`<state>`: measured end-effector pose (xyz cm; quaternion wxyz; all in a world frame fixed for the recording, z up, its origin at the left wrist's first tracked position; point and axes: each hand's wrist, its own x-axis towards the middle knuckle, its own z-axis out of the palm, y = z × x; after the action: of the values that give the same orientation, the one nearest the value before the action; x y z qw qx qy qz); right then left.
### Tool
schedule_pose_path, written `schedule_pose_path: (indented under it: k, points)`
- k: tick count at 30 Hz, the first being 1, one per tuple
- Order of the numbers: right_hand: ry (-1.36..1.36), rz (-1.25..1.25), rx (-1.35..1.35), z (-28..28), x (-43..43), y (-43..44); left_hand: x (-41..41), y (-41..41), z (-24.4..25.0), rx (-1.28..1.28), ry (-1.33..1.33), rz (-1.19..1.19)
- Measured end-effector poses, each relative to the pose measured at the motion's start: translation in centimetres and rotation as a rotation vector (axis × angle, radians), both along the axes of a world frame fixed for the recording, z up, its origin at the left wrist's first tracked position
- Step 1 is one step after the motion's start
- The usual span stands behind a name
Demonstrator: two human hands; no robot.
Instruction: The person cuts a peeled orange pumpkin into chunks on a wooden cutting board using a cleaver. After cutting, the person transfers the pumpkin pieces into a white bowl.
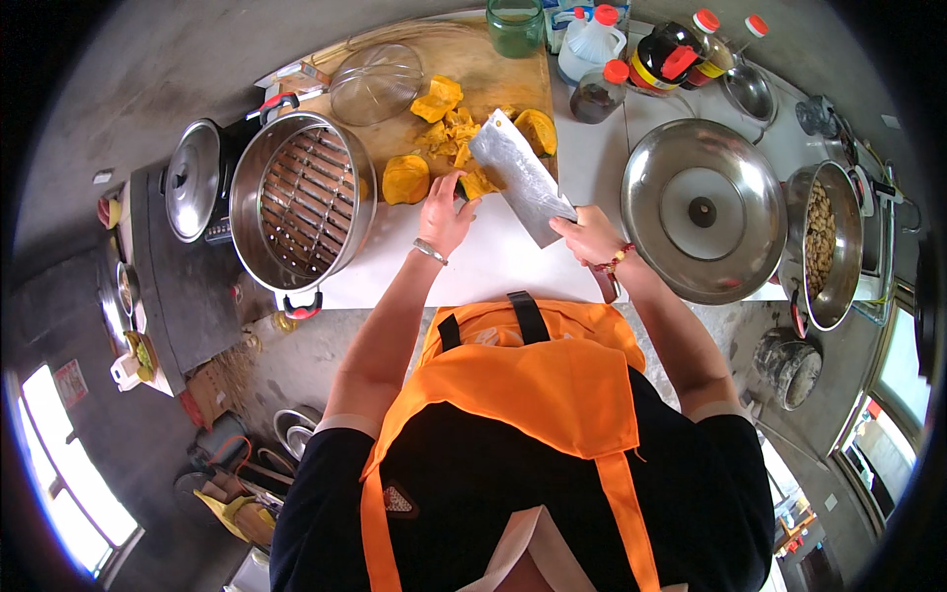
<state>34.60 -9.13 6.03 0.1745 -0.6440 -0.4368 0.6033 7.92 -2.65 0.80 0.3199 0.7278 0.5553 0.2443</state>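
My right hand (pixel 593 237) grips the handle of a metal cleaver (pixel 518 174), its broad blade slanting up and left over the wooden cutting board (pixel 481 66). My left hand (pixel 444 218) holds a small pumpkin piece (pixel 481 183) with dark rind between thumb and fingers, at the board's near edge. The blade's left side overlaps that piece's right end; I cannot tell whether it cuts in. A pumpkin chunk (pixel 405 180) sits just left of my fingers. Beyond lie a heap of cut pumpkin bits (pixel 453 135), another chunk (pixel 438 98) and a wedge (pixel 536 132) behind the blade.
To the left stands a steel pot (pixel 362 244) with a slatted rack inside. A wire mesh strainer (pixel 376 83) rests on the board. A large steel lid (pixel 666 259) lies right, before a pan (pixel 851 274) of brown pieces. Red-capped bottles (pixel 599 96) and a green jar (pixel 516 29) line the back.
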Motion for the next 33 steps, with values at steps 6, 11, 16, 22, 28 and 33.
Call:
schedule_pose_path:
  k: [6,11,16,22,28,33]
  points:
    - [0.176,-0.06,-0.246,0.3,-0.4,0.5,-0.3,0.1,-0.2,0.005,0.0,-0.01]
    - [0.285,-0.114,-0.332,0.5,-0.8,1.3,-0.2,0.2,-0.6,0.058,0.053,-0.013]
    - [0.453,-0.162,-0.441,1.2,-0.9,2.0,-0.2,0.4,0.0,0.069,0.092,-0.03]
    - [0.587,-0.314,-0.399,3.4,0.7,1.6,-0.2,0.6,0.0,-0.12,-0.301,0.211]
    - [0.07,-0.12,0.162,4.1,1.7,1.1,-0.1,2.0,2.8,-0.896,-1.221,0.586]
    - [-0.329,0.0,0.46,5.5,-0.9,-1.0,0.8,2.0,3.7,-0.99,-1.335,0.576]
